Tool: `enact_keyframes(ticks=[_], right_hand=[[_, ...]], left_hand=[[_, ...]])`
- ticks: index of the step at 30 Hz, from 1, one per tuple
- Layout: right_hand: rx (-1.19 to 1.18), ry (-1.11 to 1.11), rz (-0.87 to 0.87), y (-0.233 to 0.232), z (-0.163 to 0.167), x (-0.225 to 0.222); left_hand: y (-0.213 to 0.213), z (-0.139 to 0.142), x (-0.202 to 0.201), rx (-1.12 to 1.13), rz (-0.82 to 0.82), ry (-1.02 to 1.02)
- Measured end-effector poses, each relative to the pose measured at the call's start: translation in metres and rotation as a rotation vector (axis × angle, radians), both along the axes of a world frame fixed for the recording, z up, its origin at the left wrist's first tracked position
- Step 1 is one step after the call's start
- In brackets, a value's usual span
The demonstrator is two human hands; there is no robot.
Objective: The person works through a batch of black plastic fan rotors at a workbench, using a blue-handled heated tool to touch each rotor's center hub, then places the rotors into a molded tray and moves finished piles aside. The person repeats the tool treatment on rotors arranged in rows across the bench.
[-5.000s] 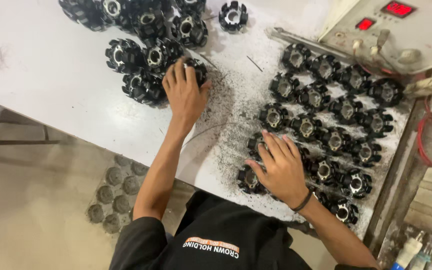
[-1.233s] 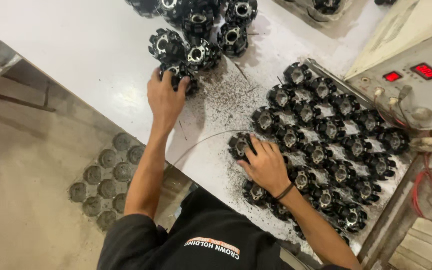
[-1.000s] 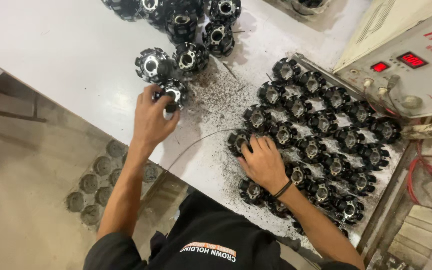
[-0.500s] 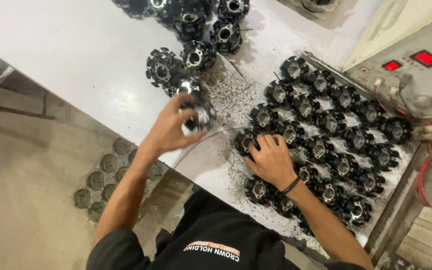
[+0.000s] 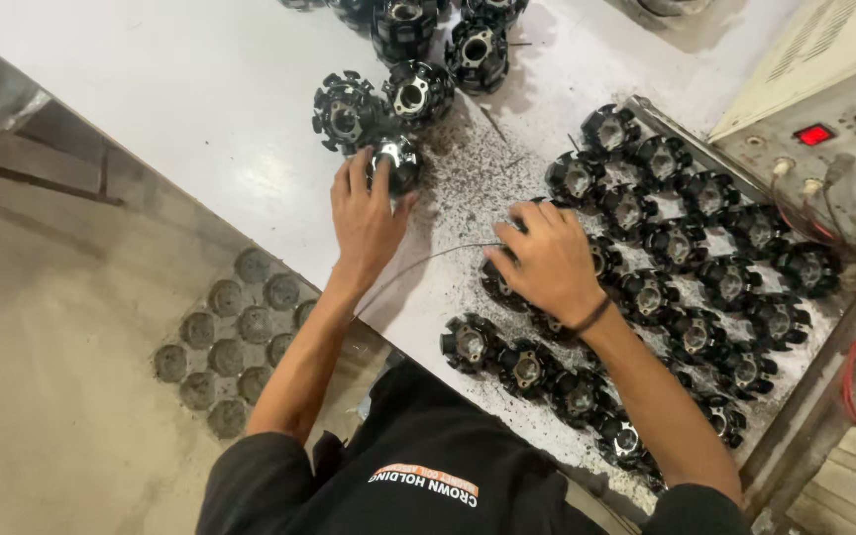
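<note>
Since half a second ago the left hand (image 5: pixel 367 220) has gone back out from the middle of the bench to the loose cluster of parts, and the black toothed part it had lifted toward the rows is no longer raised; its fingers now curl over a black toothed part with a bright hub (image 5: pixel 395 161) that sits on the white bench (image 5: pixel 151 109), touching it rather than clearly pinching it. Nearest the body, the right hand (image 5: pixel 550 260) lies spread, palm down, over the near end of the rows of toothed parts (image 5: pixel 686 267), much where it lay before, a dark band on its wrist; a thin wire (image 5: pixel 428 260) curves across the gritty patch between the two hands. To take the part cleanly, the fingers would best close round its rim rather than its teeth, and the right hand should hold the rows steady. Farther off stand the loose parts (image 5: pixel 418 89); beyond the rows, a grey control box (image 5: pixel 824 149) with red displays.
</note>
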State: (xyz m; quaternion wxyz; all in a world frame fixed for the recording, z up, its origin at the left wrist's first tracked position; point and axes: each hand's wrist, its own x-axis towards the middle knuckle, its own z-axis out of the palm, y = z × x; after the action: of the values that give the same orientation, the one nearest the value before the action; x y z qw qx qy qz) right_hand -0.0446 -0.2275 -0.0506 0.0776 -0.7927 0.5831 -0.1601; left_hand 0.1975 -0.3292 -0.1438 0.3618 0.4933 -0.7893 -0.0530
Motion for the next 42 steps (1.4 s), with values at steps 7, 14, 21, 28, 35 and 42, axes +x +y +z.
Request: enact_keyframes(ticks=[7,14,21,28,35,42], right_hand=[[-0.089,-0.092,0.268,-0.081,-0.016,0.022],[0.205,-0.217,0.273,-0.13,-0.01,0.014],[0.014,-0.268,0.061,-0.137,-0.034,-0.026],[-0.19,0.094,-0.053,-0.135,-0.033,-0.042],[-0.071,0.237,-0.094,-0.155,-0.03,-0.075],[-0.061,0.073,-0.107,-0.155,-0.018,-0.103]], left_hand=[[-0.008,0.012,0.021,0.184,-0.311,0.035],[0.004,0.006,0.003,0.424,-0.367,0.246],[-0.005,0.002,-0.035,0.197,-0.338,-0.032],[-0.03,0.008,-0.028,0.276,-0.375,-0.16],[-0.064,0.037,-0.083,0.401,-0.719,0.009],[-0.09,0.035,-0.125,0.369,-0.921,0.033]])
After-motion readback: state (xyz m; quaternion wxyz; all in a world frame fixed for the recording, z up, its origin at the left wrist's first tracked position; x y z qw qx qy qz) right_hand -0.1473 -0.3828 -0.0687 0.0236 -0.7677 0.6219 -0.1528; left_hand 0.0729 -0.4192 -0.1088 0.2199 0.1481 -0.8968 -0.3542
